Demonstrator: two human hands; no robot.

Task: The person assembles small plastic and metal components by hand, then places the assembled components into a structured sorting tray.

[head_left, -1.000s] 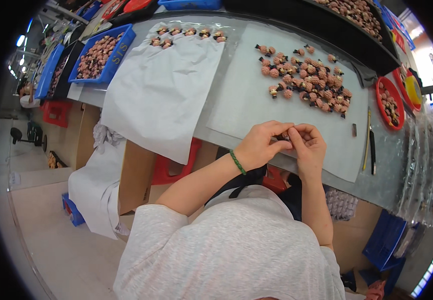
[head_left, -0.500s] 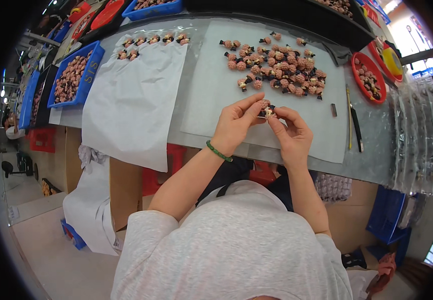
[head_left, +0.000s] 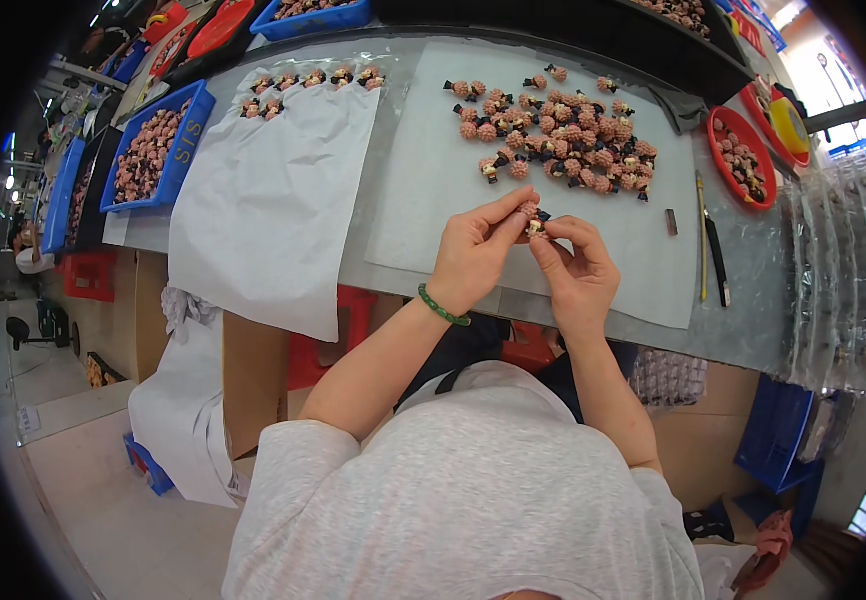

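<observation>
Between both hands, over the near edge of the white sheet, is a small figurine (head_left: pixel 534 226) with bumpy pink hair, a pale face and dark parts. My left hand (head_left: pixel 468 258) pinches it from the left, thumb and forefinger pressed together. From the right, the thumb and fingertips of my right hand (head_left: pixel 585 285) close on the same figurine. My fingers cover part of it. Just beyond them lies a loose pile of similar figurines (head_left: pixel 578 135) on the white sheet (head_left: pixel 418 200). A green bead bracelet (head_left: pixel 443 306) circles my left wrist.
At left, several figurines (head_left: pixel 315 77) line the far end of a white cloth (head_left: pixel 263 220). A blue bin (head_left: pixel 193 125) of figurines stands beside it. At right are a red bowl (head_left: pixel 770 178), a black pen-like tool (head_left: pixel 717 262), a thin yellowish stick (head_left: pixel 702 225) and stacked clear plastic trays (head_left: pixel 838 280).
My right hand has shifted slightly left, nearer to my left hand, and the figurine appears slightly turned. The whole view has moved a little. Both hands keep hold of the figurine.
</observation>
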